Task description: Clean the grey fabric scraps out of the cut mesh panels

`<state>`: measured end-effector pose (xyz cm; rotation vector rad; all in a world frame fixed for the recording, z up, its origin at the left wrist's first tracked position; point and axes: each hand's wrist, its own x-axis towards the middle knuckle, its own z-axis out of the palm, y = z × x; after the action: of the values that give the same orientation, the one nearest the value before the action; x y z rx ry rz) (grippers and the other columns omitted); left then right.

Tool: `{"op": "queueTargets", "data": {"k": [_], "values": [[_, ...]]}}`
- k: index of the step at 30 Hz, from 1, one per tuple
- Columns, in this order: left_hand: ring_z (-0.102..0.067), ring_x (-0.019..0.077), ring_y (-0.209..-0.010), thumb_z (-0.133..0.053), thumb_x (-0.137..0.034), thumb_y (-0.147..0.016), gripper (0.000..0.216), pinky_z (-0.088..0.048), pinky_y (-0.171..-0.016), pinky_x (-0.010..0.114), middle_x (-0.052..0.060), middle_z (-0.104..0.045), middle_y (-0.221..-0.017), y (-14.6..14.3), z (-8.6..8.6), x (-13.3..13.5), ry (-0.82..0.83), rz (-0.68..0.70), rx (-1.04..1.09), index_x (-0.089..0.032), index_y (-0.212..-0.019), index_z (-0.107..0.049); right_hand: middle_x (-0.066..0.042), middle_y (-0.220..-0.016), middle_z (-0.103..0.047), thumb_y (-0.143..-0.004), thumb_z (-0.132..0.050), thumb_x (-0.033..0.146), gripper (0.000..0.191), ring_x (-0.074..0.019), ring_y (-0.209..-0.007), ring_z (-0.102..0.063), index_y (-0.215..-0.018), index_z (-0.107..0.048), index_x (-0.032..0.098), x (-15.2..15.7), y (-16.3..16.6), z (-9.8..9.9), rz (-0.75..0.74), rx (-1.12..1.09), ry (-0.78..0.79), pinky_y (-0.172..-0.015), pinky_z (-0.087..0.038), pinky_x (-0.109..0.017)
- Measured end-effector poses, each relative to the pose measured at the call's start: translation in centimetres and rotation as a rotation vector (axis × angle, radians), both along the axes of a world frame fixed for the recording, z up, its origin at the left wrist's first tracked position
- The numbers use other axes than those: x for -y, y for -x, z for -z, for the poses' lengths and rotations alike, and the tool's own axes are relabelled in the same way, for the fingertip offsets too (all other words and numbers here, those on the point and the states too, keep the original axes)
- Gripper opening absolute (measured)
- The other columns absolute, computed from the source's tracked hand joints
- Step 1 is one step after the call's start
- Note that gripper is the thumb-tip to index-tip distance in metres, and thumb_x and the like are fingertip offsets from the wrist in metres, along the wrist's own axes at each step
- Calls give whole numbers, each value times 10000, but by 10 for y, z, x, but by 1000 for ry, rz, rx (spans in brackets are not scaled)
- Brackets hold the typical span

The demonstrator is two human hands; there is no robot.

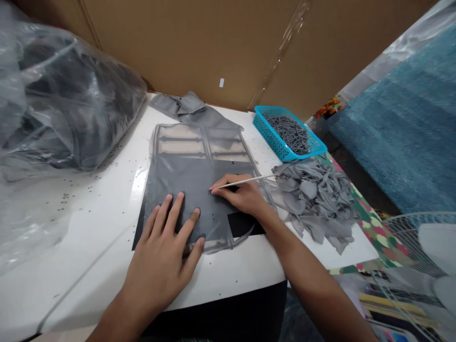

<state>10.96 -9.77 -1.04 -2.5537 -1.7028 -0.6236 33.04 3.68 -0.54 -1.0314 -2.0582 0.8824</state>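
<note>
A flat grey fabric panel [194,166] with sewn straps lies on a white table [89,223]. My left hand [167,247] rests flat on its near part, fingers spread. My right hand [242,194] pinches a thin pale stick [249,180], whose tip touches the fabric near the panel's middle. A black sheet [242,224] shows under the panel by my right wrist.
A blue basket [276,140] of grey cords stands at the back right. A heap of grey fabric scraps [313,199] lies beside my right hand. A large plastic bag [53,104] of dark items fills the left. A cardboard wall [199,42] stands behind. A fan grille [416,247] is at lower right.
</note>
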Motion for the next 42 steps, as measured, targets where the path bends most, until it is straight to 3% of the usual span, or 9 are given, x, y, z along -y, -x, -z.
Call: {"op": "queueTargets", "data": {"k": [14,20,28,33,38,42], "values": [[-341,425,-1541,-464,-402,-1035,459,-454,-1129,672,213,-392,-1648,1,0,1,19,-1,16,-174,-1408,-606,-35,-930,-827,-939,-750,315,91,-203,-873,-792,-902,-785,239,2,-2,1,-42,41,-89,-794,-611,-312],[-353,435,-1532,-464,-392,-1039,450,-451,-1127,677,226,-395,-1643,2,0,0,6,7,17,-153,-1383,-630,-48,-1022,-823,-930,-764,268,39,-207,-994,-783,-948,-770,234,-1,-4,3,-120,52,-111,-907,-612,-332],[-351,457,-1527,-473,-387,-1037,458,-447,-1118,695,252,-404,-1628,1,0,-1,-10,20,0,-130,-1380,-638,-34,-1013,-809,-1071,-537,327,237,-173,-881,-744,-1029,-755,244,-4,7,3,-161,411,-419,-761,-539,-260],[-358,445,-1527,-470,-383,-1040,459,-433,-1136,688,230,-384,-1651,0,-1,0,10,10,0,-151,-1403,-629,-25,-1086,-808,-1055,-546,298,216,-169,-986,-758,-995,-745,239,-12,21,8,-70,282,-356,-788,-542,-240],[-359,428,-1532,-469,-396,-1050,466,-455,-1139,655,199,-399,-1653,5,2,3,-3,24,14,-166,-1428,-618,-25,-1057,-809,-977,-664,373,186,-141,-745,-728,-908,-754,225,-13,22,-1,24,-16,-91,-712,-578,-266],[-369,374,-1538,-482,-442,-1059,504,-486,-1149,583,151,-424,-1650,13,4,10,-14,63,22,-199,-1496,-546,11,-887,-810,-920,-751,285,82,-151,-817,-743,-867,-777,228,-11,43,-16,-199,2,-31,-759,-571,-255]]}}
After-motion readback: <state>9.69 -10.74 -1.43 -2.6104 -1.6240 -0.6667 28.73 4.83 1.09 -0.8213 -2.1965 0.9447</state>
